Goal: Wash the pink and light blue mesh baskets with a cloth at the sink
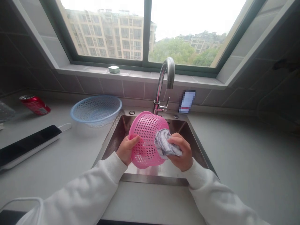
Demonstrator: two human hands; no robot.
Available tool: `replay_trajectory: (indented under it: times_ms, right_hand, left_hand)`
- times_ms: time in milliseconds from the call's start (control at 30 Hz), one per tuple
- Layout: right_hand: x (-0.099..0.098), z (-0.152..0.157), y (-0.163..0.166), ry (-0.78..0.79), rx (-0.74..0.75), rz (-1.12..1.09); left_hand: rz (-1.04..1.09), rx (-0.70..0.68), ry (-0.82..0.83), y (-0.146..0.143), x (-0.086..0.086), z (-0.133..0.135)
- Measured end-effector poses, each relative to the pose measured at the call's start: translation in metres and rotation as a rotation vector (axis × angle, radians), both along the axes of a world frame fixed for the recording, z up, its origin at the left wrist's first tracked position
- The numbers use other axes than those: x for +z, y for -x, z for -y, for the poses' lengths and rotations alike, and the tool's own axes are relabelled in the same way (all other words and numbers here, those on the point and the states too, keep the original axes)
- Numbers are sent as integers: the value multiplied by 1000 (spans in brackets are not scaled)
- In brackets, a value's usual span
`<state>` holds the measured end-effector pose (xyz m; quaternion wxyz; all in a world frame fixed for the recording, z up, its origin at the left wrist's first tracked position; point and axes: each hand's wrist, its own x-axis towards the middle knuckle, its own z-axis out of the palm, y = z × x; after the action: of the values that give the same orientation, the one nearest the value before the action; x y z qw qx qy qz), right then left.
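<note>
My left hand grips the rim of a pink perforated basket, holding it tilted over the steel sink with its underside towards me. My right hand is closed on a crumpled grey-white cloth, which presses against the basket's outer right side. Both arms wear white sleeves. The chrome tap arches just behind the basket, with no water visibly running.
A blue perforated basket sits in a clear bowl left of the sink. Further left lie a red can on its side and a long black-and-white device. A small green box rests on the window sill; a blurred card leans against the tiles.
</note>
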<state>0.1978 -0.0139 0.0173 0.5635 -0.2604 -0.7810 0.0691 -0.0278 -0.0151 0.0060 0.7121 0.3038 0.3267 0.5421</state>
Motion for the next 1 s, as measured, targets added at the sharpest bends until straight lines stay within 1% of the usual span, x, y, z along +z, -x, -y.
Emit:
replay_trajectory:
  times_ms: [67,100,233,300,333,400,467,533,567,600,633,767,833,867,933,1000]
  right_hand:
    - [-2,-9,-9,43,-42,-31]
    - [-3,-16,-15,76,-107,-54]
    - [-7,-43,-38,241,-456,-89]
    - [-7,-47,-40,291,-541,-113]
    - [-6,-46,-38,300,-540,-133]
    - [-4,-36,-27,311,-460,-168]
    - [-3,-23,-12,319,-288,-163]
    - [-2,-13,-2,317,-119,-132]
    - [-2,-12,0,328,-97,-129]
    - [-2,-14,-1,341,-115,-131]
    - [-2,-18,-5,355,-164,-134]
    - [-2,-42,-28,377,-475,-152]
    - [-1,-44,-30,378,-546,-170]
    - [0,-41,-27,381,-533,-182]
    - [1,-29,-15,391,-426,-196]
    - [3,-16,-3,387,-227,-181]
  left_hand:
    - [8,-58,22,2,1,0]
    - [11,-84,29,3,2,-1]
    - [38,-142,13,7,4,-1]
    - [48,-128,-2,6,5,-1]
    - [49,-108,-5,4,5,-1]
    - [46,-49,-11,0,4,-1]
    - [37,3,-9,-4,4,-1]
    - [31,13,5,-5,4,-1]
    - [32,8,17,-4,4,-1]
    - [37,-1,30,-3,4,-1]
    - [45,-12,40,-1,5,-1]
    - [84,-43,21,4,10,-1]
    - [99,-36,-6,4,10,-1]
    - [104,-17,-12,4,9,-2]
    - [106,38,-4,2,6,-2]
    - [100,88,9,1,3,-2]
